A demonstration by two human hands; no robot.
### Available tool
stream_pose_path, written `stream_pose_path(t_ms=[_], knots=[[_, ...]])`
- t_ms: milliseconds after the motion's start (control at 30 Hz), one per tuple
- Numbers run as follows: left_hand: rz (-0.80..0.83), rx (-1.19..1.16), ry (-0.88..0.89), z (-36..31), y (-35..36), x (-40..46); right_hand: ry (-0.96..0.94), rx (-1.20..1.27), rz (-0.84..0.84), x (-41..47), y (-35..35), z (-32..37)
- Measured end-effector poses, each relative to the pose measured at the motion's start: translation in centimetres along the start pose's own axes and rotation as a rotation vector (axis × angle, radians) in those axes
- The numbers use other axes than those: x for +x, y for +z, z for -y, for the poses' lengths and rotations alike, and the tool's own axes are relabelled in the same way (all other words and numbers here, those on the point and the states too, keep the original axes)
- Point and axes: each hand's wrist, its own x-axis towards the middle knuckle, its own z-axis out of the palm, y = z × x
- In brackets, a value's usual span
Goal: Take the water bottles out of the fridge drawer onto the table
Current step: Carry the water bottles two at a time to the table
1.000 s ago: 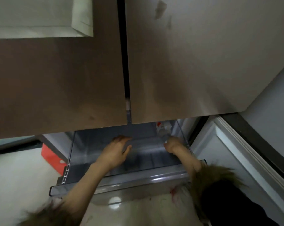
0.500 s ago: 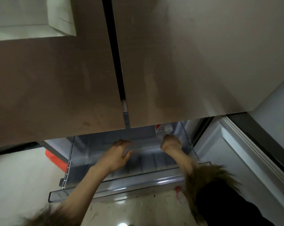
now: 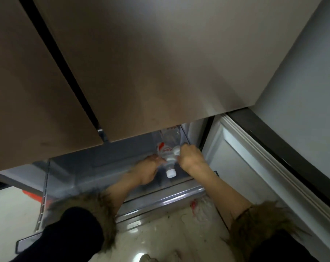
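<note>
Both hands are working the drawer's [image 3: 160, 201] back right corner: left hand [image 3: 148, 172] is wrapping one water bottle [image 3: 167, 157], right hand [image 3: 190, 157] is curling by the second bottle's cap [image 3: 176, 149]; actual contact unclear.

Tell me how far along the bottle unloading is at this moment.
Done: the fridge drawer is pulled open. In hand: the left hand and right hand are both at water bottles lying at the drawer's right rear, white caps toward the person; the grips are blurred. Left: lifting them out. No table is in view.
</note>
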Motion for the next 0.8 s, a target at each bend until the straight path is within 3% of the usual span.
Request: stream_pose_path(t_ms=[133,267,500,800], knots=[[0.108,0.102,0.096,0.1,1.6,0.3,0.008,0.189,0.082,0.7,0.7,0.0],[0.178,0.163,0.077,-0.4,1.2,0.5,0.089,0.491,0.084,1.5,1.0,0.2],[0.205,0.234,0.008,0.3,0.1,-0.4,0.102,0.527,-0.005,0.9,1.1,0.4],[0.042,-0.193,-0.244,2.5,0.8,-1.5,-0.012,0.502,-0.026,-0.4,-0.4,-0.3]])
